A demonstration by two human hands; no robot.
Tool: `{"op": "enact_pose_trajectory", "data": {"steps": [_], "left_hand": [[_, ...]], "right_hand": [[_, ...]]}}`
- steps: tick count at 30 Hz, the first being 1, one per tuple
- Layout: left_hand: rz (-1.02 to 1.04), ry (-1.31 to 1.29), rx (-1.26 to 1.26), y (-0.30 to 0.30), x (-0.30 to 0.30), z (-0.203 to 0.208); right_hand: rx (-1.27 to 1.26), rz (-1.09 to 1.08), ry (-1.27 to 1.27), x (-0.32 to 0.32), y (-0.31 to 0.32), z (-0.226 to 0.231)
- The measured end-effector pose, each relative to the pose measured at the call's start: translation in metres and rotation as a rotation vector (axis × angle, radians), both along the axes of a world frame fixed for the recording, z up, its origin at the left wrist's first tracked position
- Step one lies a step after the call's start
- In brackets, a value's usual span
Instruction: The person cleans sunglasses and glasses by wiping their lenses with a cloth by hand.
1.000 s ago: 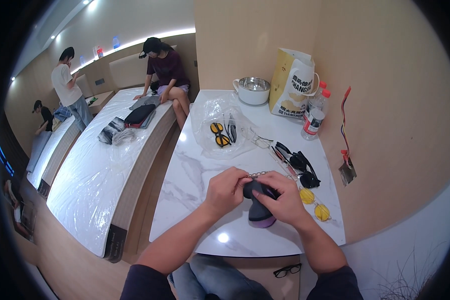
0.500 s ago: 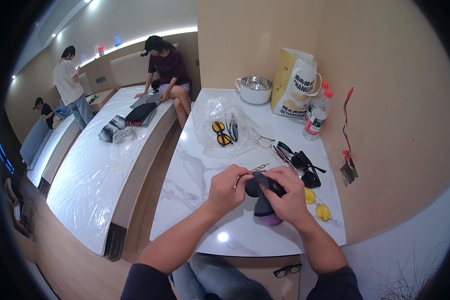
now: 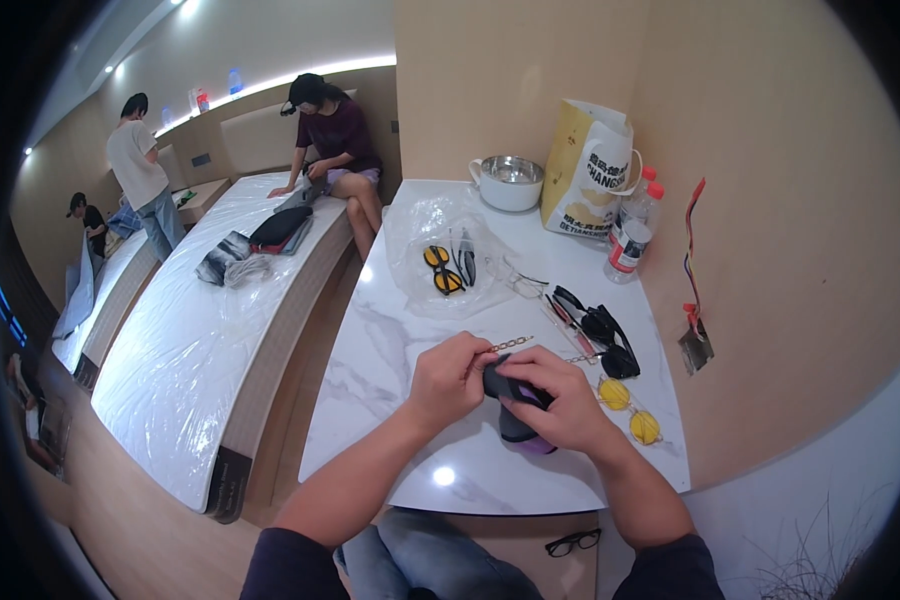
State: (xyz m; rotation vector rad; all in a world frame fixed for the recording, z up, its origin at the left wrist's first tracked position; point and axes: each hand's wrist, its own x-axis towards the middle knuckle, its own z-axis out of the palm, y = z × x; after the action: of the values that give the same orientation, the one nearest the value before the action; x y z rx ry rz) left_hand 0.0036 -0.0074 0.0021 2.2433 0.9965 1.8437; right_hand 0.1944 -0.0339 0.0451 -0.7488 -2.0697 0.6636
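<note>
On the white marble-patterned table point(image 3: 370, 400), both my hands are closed on a dark grey and purple item point(image 3: 526, 432); my fingers hide much of it, so its exact kind is unclear. My left hand point(image 3: 450, 378) pinches its left side, and a gold chain-link piece point(image 3: 511, 343) sticks out beyond those fingertips. From the right side, my right hand point(image 3: 555, 395) wraps over the top of it. Another short chain piece point(image 3: 580, 358) shows past the right fingers. Just right of that hand lie round yellow-lensed glasses point(image 3: 645, 427) and black sunglasses point(image 3: 618, 358).
A clear plastic bag point(image 3: 405, 270) bears orange-lensed glasses point(image 3: 443, 270). Farther back stand a white metal-lined pot point(image 3: 510, 182), a yellow-white paper bag point(image 3: 580, 170) and red-capped bottles point(image 3: 630, 245). Black-framed glasses point(image 3: 573, 543) rest below the table edge. Several people are by the beds point(image 3: 180, 380).
My right hand has shifted slightly left and down over the grey and purple item, covering more of it. The chain piece at the right has come into view.
</note>
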Motion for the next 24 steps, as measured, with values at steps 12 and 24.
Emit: {"op": "enact_pose_trajectory", "data": {"steps": [12,24], "left_hand": [[0.009,0.011,-0.004,-0.001,-0.001,0.003],[0.007,-0.012,0.003,0.000,0.002,0.002]], "right_hand": [[-0.105,0.052,0.037,0.005,0.004,-0.006],[-0.167,-0.035,0.067,0.008,0.006,-0.006]]}}
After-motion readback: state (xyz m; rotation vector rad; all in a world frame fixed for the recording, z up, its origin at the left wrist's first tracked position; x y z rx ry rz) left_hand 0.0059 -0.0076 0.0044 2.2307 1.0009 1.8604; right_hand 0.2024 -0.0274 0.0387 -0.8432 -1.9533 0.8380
